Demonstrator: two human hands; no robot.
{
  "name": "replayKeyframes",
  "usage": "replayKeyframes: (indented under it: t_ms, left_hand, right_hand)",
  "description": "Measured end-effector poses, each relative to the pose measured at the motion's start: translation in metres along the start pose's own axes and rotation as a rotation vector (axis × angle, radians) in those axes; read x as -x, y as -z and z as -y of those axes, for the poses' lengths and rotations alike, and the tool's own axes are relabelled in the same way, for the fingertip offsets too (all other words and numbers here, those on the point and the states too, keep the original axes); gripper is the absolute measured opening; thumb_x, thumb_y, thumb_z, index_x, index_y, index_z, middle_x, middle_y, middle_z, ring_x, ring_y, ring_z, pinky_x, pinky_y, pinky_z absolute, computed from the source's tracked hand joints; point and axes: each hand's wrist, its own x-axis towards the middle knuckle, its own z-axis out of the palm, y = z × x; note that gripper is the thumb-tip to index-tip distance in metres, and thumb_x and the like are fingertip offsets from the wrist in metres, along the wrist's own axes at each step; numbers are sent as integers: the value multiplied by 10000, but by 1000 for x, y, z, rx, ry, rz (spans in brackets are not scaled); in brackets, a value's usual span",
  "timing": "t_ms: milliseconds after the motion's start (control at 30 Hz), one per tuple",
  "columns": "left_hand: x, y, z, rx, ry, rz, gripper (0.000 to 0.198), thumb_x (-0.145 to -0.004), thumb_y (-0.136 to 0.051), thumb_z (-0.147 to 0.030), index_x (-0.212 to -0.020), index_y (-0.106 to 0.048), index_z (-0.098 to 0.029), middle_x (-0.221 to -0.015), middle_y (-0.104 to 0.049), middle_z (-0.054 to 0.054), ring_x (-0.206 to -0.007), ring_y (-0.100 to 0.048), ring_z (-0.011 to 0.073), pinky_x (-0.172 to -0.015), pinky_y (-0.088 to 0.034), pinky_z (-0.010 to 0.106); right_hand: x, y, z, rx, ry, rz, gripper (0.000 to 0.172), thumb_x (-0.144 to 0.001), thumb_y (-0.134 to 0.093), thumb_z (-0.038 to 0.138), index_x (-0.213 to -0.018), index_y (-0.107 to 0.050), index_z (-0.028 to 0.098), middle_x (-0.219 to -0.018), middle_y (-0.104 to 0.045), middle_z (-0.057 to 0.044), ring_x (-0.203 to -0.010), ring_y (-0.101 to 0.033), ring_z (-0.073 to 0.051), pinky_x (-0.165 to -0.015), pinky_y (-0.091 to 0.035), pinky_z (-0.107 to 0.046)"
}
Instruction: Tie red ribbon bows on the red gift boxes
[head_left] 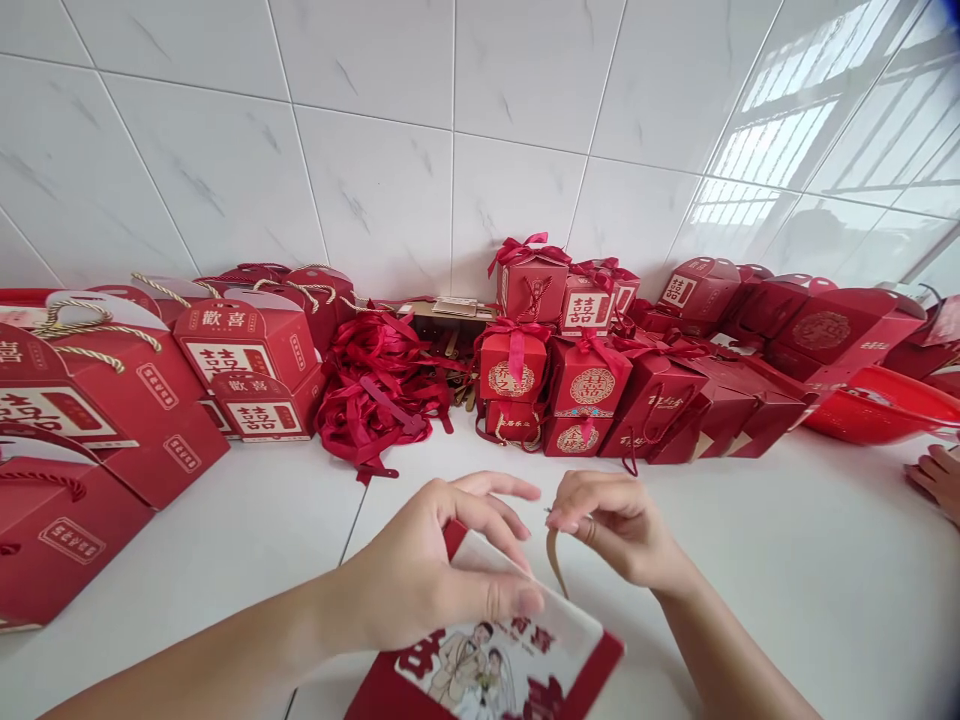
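My left hand (442, 570) grips the top edge of a flat red and white gift box (510, 665) printed with a drawn couple, thumb pressed on its white face. My right hand (611, 525) pinches a thin tan cord (556, 565) that hangs down to the box's top edge. Both hands hover over the white table (787, 570) near its front edge.
Red ribbons (379, 385) lie piled at the back centre. Small ribboned red boxes (555, 385) stack right of them, large rope-handled red boxes (112, 400) fill the left, and a red basin (877, 405) sits far right. Another person's hand (937, 480) rests at the right edge.
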Motion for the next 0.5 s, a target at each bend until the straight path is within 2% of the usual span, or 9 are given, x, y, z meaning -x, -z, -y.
replayKeyframes:
  t_ms: [100,167,233,300,367,500]
  left_hand:
    - [-7,6,7,-11,-28,-257,124,-677,-780,-321,-656,-734,-207,-1115,-658,94,-1027,-624,269,-918,-495,440]
    - [-12,8,16,-19,-78,-436,134,-699,-762,-323,-661,-726,-200,-1079,-657,94,-1102,-580,280,-959,-463,439]
    - [-16,4,26,-12,-105,-532,140,-699,-760,-319,-668,-718,-189,-1077,-645,97,-1101,-574,274,-963,-458,424]
    - [-18,-2,36,11,-93,-535,139,-703,-756,-313,-689,-718,-180,-1077,-638,98,-1029,-605,249,-939,-471,408]
    - [-19,-8,43,26,-90,-510,133,-712,-749,-306,-695,-714,-178,-1048,-640,91,-981,-620,229,-931,-472,402]
    - [-18,-13,48,32,-129,-480,118,-714,-743,-283,-711,-694,-176,-1004,-638,84,-962,-619,217,-908,-479,392]
  right_hand:
    - [1,16,-18,-160,-143,-239,37,-811,-672,290,-815,-705,273,-729,-643,-28,-643,-596,-158,-578,-491,-308]
    - [2,28,-26,-181,-181,-446,105,-779,-689,394,-818,-689,297,-727,-623,-25,-647,-577,-166,-597,-489,-331]
    - [3,37,-29,-162,-146,-564,159,-776,-661,473,-852,-676,334,-704,-588,-20,-644,-550,-170,-611,-483,-349]
    - [3,40,-26,-166,-56,-551,165,-788,-624,515,-879,-671,385,-677,-537,-9,-642,-527,-170,-618,-479,-359]
    - [2,35,-20,-174,26,-473,110,-808,-618,495,-873,-676,428,-721,-531,-9,-702,-540,-175,-670,-487,-377]
    - [1,7,-6,-54,36,-269,71,-827,-648,389,-821,-718,390,-1088,-575,-29,-1035,-552,-224,-891,-443,-435]
